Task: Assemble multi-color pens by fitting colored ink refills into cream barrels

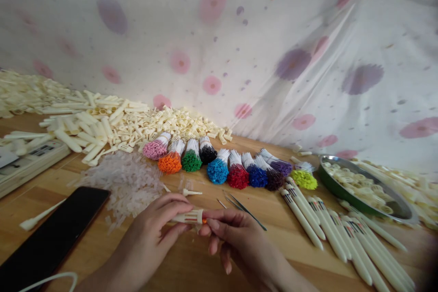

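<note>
My left hand [153,226] is closed around a short cream pen part [194,216] with slots along its side, held roughly level above the table. Coloured strips show inside the slots. At the part's right end, the thumb and fingertips of my right hand [237,232] pinch a small orange piece [204,221], which looks like the tip of a pen refill. How far it sits inside the part is hidden by my fingers. Just beyond my hands lie a pair of tweezers [248,212] and a loose cream piece with a thin stem [191,192].
Behind my hands stand bundles of coloured refills, such as the orange bundle [170,163]. Finished-looking multicolour pens [328,226] lie at right, near a metal dish [371,191] of cream rings. Left are clear plastic pieces [125,180], a phone [56,237], a power strip [34,164] and cream barrels [89,127].
</note>
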`<state>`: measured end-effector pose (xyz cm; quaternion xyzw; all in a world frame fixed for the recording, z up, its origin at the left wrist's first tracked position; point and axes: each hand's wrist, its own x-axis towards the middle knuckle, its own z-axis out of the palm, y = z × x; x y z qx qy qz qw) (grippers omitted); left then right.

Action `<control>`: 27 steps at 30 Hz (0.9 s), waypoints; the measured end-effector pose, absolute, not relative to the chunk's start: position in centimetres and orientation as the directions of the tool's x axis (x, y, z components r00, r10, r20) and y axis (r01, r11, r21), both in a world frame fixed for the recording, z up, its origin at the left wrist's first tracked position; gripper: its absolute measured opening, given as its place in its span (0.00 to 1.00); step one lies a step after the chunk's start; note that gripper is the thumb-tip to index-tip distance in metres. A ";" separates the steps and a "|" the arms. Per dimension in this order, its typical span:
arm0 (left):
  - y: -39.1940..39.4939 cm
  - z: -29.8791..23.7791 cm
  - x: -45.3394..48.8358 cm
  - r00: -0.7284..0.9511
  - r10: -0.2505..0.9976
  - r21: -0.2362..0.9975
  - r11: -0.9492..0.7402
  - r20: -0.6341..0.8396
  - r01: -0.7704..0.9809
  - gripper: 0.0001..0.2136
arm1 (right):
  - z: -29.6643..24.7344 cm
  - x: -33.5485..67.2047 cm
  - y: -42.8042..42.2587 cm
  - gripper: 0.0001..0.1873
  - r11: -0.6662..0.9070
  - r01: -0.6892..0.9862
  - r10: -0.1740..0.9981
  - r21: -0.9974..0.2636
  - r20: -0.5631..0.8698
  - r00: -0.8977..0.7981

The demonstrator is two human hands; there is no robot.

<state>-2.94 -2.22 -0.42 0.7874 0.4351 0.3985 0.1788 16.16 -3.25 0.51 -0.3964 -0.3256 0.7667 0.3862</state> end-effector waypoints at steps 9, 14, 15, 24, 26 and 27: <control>-2.3 -0.7 -3.0 0.315 0.820 0.619 -0.569 0.478 0.541 0.13 | 0.4 15.9 -3.4 0.17 -0.468 -0.297 0.865 -0.833 -0.363 -0.347; -2.4 -0.7 -2.7 0.332 0.794 0.587 -0.603 0.510 0.540 0.15 | 0.4 16.0 -3.4 0.19 -0.475 -0.232 0.857 -0.849 -0.386 -0.342; -2.4 -0.7 -2.6 0.331 0.788 0.582 -0.609 0.518 0.539 0.16 | 0.4 16.0 -3.5 0.19 -0.470 -0.217 0.858 -0.856 -0.384 -0.343; -2.8 -0.8 -2.5 0.338 0.790 0.580 -0.607 0.511 0.543 0.17 | 1.0 16.0 -3.5 0.19 -0.416 -0.171 0.862 -0.893 -0.327 -0.388; -2.8 -0.9 -2.5 0.340 0.793 0.582 -0.605 0.506 0.543 0.17 | 0.9 16.0 -3.5 0.19 -0.418 -0.169 0.859 -0.892 -0.328 -0.394; -2.8 -1.0 -2.5 0.340 0.795 0.585 -0.601 0.501 0.545 0.17 | 0.9 15.9 -3.5 0.20 -0.425 -0.164 0.857 -0.890 -0.338 -0.390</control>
